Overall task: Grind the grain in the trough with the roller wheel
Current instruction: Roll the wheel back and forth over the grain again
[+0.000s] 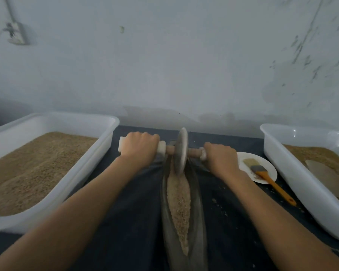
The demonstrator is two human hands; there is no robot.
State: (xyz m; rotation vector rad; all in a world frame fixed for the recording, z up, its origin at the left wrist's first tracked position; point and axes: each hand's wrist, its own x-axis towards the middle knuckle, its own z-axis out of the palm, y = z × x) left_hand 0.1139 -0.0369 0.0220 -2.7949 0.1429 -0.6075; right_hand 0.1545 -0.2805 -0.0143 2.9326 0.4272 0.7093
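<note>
Wall (164, 55) behind, w/ a socket (16, 34) upper left. Dark table (129, 222) runs toward it. Two white tubs: left tub (53, 122) heaped w/ tan grain, right tub (294, 173) part full, something flat and pale lying in it, can't tell what.

Trough (199, 212) sits centre, betw. the forearms. Long axis runs straight away from the person, near end at the bottom edge, far end under the wheel. Grain (178, 196) lies down its middle in a narrow strip, coarse-looking; near part looks barely crushed, so judging the job well short of done.

Wheel (181, 151) stands upright on edge at the far end of the trough, rim down in the groove. Axle (170, 149) goes crosswise, at right angles to the trough.

L hand (139, 147) wrapped round the white left handle, fingers curled over the top. R hand (220, 159) gripping the right end of the axle the same way, knuckles up. Both about level, equally far from the wheel, arms nearly at full reach.

So the unground grain all lies on the near side of the wheel. Next stroke prob. a pull straight back along the trough, both hands even so the wheel doesn't tip or ride up a side.

Small stuff, right of trough: white plate (266, 165) just beside R hand, brush (266, 175) w/ orange handle lying across it, stray grain scattered on the table nearby.
</note>
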